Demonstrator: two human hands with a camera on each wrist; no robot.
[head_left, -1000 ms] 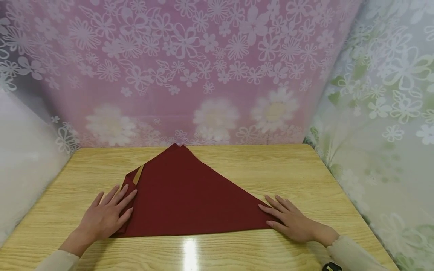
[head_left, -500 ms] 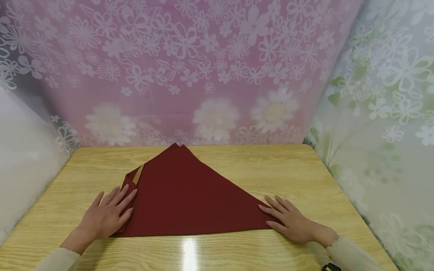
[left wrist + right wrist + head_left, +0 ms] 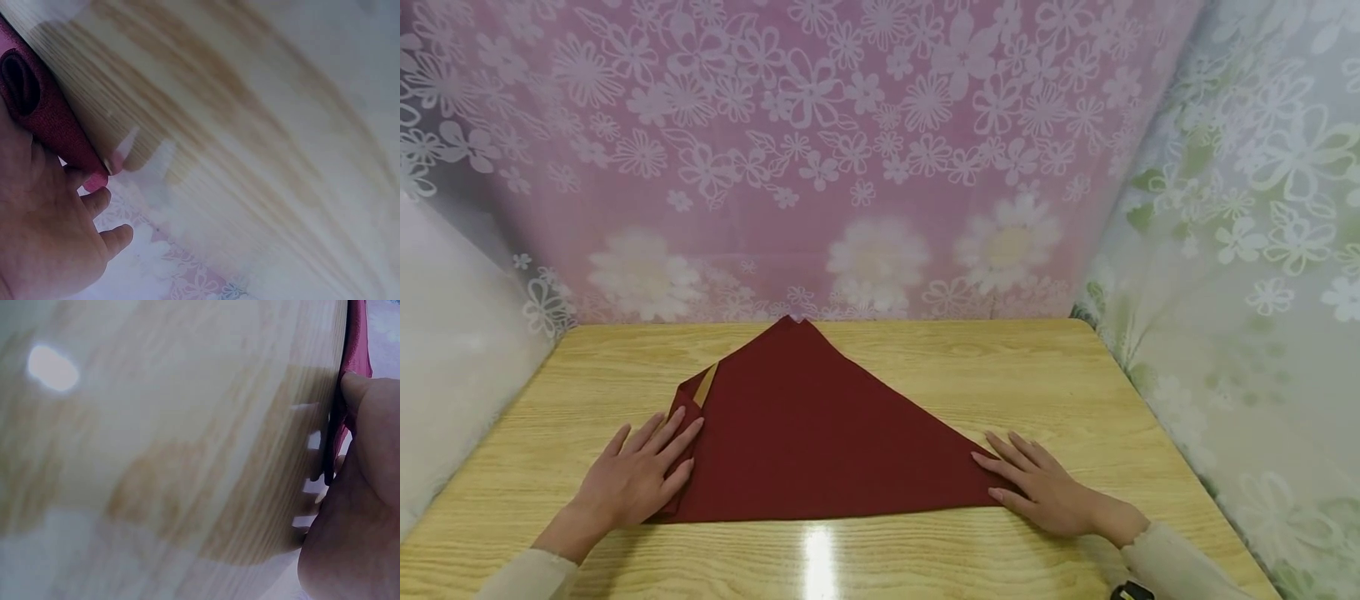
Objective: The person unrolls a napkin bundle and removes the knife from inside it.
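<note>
A dark red cloth [image 3: 827, 442], folded into a rough triangle, lies on the wooden table with its peak at the back edge. My left hand [image 3: 632, 479] rests with spread, straight fingers on the cloth's folded-over left side. In the left wrist view a rolled fold of the cloth [image 3: 53, 119] shows beside that hand [image 3: 50, 231]. My right hand [image 3: 1048, 492] lies flat, its fingertips on the cloth's right corner and covering that tip. The right wrist view shows the thumb of the right hand [image 3: 375, 437] against the cloth's edge [image 3: 356, 344].
The light wooden table [image 3: 1037, 367] has a glare spot near its front. A pink flowered curtain [image 3: 880, 167] hangs behind it, with a pale flowered curtain [image 3: 1247, 292] on the right. A small black object [image 3: 1132, 591] sits by the right sleeve at the bottom edge.
</note>
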